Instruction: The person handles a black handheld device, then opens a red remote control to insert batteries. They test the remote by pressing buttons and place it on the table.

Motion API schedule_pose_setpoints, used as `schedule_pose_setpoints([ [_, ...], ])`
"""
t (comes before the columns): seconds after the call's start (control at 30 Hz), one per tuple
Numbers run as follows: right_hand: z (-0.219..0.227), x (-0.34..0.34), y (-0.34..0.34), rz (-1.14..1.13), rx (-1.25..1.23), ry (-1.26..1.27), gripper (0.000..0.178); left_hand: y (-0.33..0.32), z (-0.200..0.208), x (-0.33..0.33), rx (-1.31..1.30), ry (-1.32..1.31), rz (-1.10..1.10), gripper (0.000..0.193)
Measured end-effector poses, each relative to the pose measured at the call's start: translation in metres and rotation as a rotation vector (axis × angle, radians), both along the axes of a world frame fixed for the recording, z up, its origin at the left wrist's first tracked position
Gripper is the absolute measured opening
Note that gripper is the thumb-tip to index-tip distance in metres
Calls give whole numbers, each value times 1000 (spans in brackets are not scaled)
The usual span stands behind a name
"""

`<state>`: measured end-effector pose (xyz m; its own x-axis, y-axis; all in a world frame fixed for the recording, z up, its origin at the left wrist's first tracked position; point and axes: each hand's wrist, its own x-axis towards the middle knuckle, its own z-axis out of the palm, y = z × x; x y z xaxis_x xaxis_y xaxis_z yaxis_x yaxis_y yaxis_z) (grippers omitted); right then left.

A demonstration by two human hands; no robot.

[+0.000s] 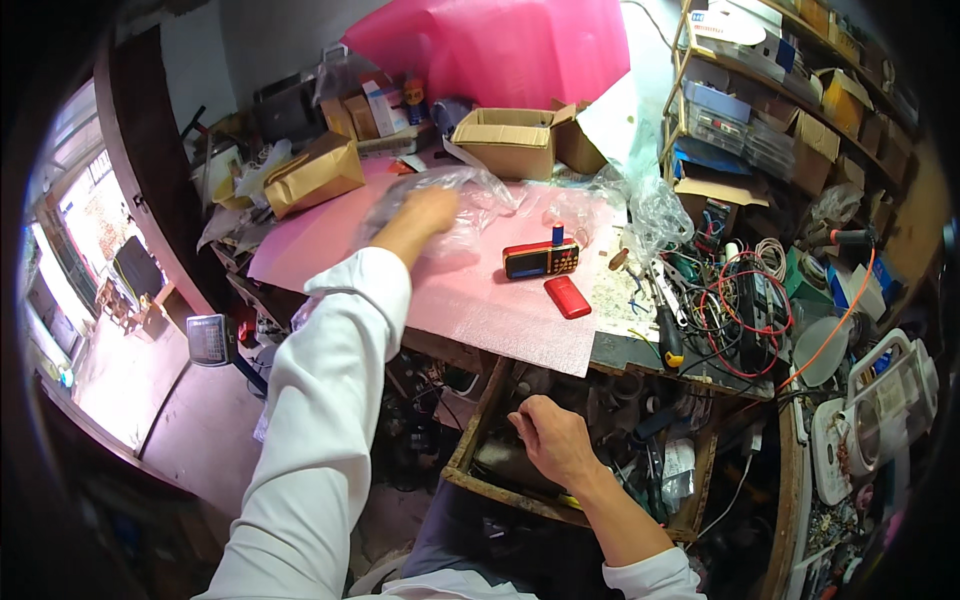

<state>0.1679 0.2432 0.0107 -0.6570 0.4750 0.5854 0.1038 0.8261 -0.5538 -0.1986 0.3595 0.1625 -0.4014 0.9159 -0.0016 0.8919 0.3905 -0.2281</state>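
Note:
My left hand (430, 210), smeared by motion, reaches to the far middle of the pink foam-covered bench (330, 275). Its fingers look closed on a clear plastic bag (468, 222), which spreads to both sides of it. Closer to me, my right hand (556, 440) hovers over an open wooden drawer (500, 488), fingers curled in and nothing visible in them. On the foam a small red and black radio (541, 260) with gold buttons stands upright, a blue piece (558, 235) rising behind its top. Just in front of it lies a flat red cover (568, 297).
Cardboard boxes (505, 140) and a brown paper bag (315, 175) line the bench's back. On the right are tangled wires (740, 300), a screwdriver (669, 335) and crumpled plastic (655, 215). Crowded shelves (790, 80) rise beyond. A doorway (95, 290) is at left.

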Motion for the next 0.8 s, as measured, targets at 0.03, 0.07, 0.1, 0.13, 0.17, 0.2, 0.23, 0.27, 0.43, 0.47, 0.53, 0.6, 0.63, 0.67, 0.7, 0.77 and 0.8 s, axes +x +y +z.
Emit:
schedule_pose_setpoints([
  [0.03, 1, -1, 0, 0, 4, 11, 19, -12, 0, 0, 17, 59, 101, 48],
  [0.07, 3, -3, -3, 16, 5, 26, 19, -31, 3, -1, 31, 122, 219, 55],
  [0.1, 2, -5, -3, 22, 9, 23, 19, -39, 2, -4, 24, 124, 272, 58],
  [0.13, 2, -7, -3, 26, 12, 20, 18, -45, 2, -7, 18, 127, 326, 62],
  [0.17, 1, -8, -6, 40, 11, 12, 18, -54, 0, -9, 5, 127, 387, 65],
  [0.2, 2, -9, -8, 50, 6, 1, 18, -60, 0, -9, -28, 131, 366, 66],
  [0.23, 2, -10, -9, 58, 2, -9, 18, -64, 2, -10, -60, 136, 344, 67],
  [0.27, 4, -10, -9, 64, 6, -21, 18, -65, 3, -13, -83, 137, 318, 68],
  [0.43, 4, -7, -6, 66, 7, -21, 18, -48, -6, -8, 121, 363, -51, 49],
  [0.47, 4, -8, -9, 77, 5, -25, 18, -48, -12, -17, 194, 212, -27, 50],
  [0.53, 3, -10, -12, 94, 1, -17, 18, -45, -16, -31, 348, -92, 18, 52],
  [0.6, 2, -7, -5, 67, 5, -25, 18, -29, -3, -17, 287, -367, 203, 64],
  [0.63, 0, -6, -4, 55, 3, -33, 18, -25, -10, -20, 301, -329, 219, 67],
  [0.67, 1, -5, -4, 54, 1, -36, 18, -24, -19, -29, 317, -285, 246, 69],
  [0.7, 2, -9, -9, 85, -1, -30, 18, -31, -47, -61, 438, -107, 381, 78],
  [0.77, 0, -8, -7, 72, -3, -33, 20, -35, -46, -67, 407, -387, 356, 84],
  [0.8, -1, -9, -8, 76, -4, -38, 20, -40, -45, -70, 388, -523, 353, 86],
])
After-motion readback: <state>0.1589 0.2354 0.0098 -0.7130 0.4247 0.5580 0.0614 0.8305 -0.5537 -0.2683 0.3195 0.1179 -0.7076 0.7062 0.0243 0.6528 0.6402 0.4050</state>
